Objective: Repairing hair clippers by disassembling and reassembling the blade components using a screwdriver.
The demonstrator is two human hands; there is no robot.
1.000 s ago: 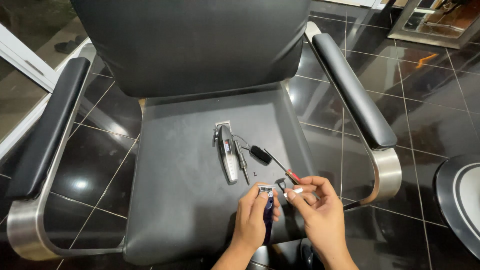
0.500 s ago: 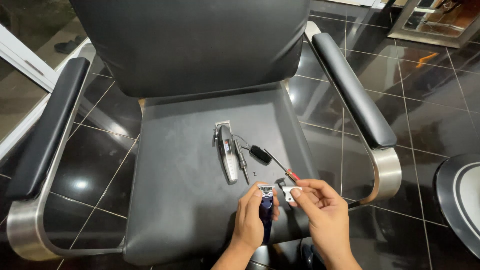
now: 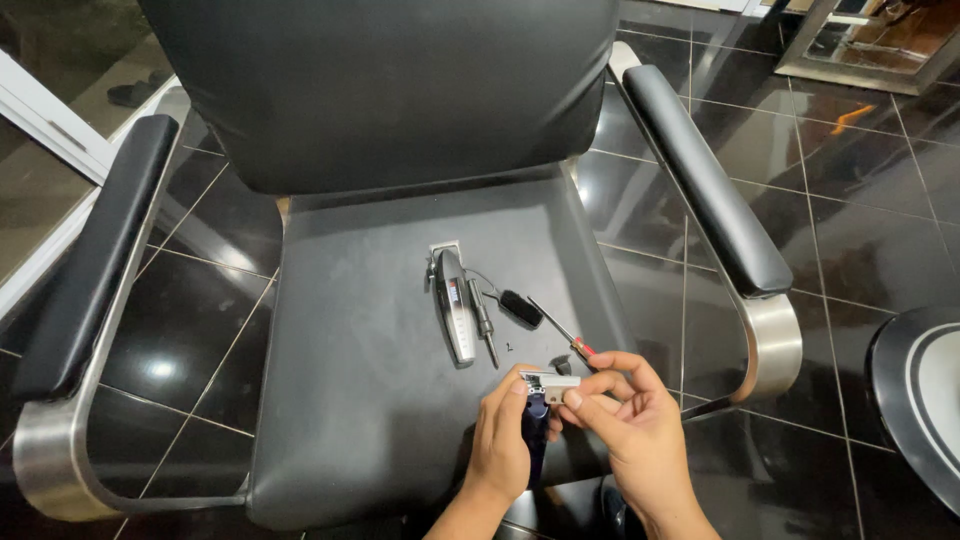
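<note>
A: What is in the hands?

B: The left hand (image 3: 500,440) is wrapped around a dark blue clipper (image 3: 536,432), low at the front edge of the chair seat (image 3: 360,380). The right hand (image 3: 635,440) is closed too. Its fingers pinch the small silver blade (image 3: 549,382) at the top of the clipper.

A: Is the clipper heavy?

B: I think not. One hand holds it up fine. It looks hard and smooth, so it could slip. The best place to hold it is around the middle of the body, like the left hand does.

A: And the blade?

B: It is tiny, thin and stiff. The teeth look sharp, I guess. Pinch it by the flat sides, not the teeth.

A: What else is on the seat?

B: A second clipper (image 3: 453,305), silver and black, lies flat in the middle, well apart from the hands. A thin metal tool (image 3: 484,322) lies just beside it. A small black brush (image 3: 520,308) is near that. A screwdriver (image 3: 560,333) with a red bit on it lies close to the right hand. There is a tiny dark speck (image 3: 508,347) too, maybe a screw. I cannot tell.
</note>
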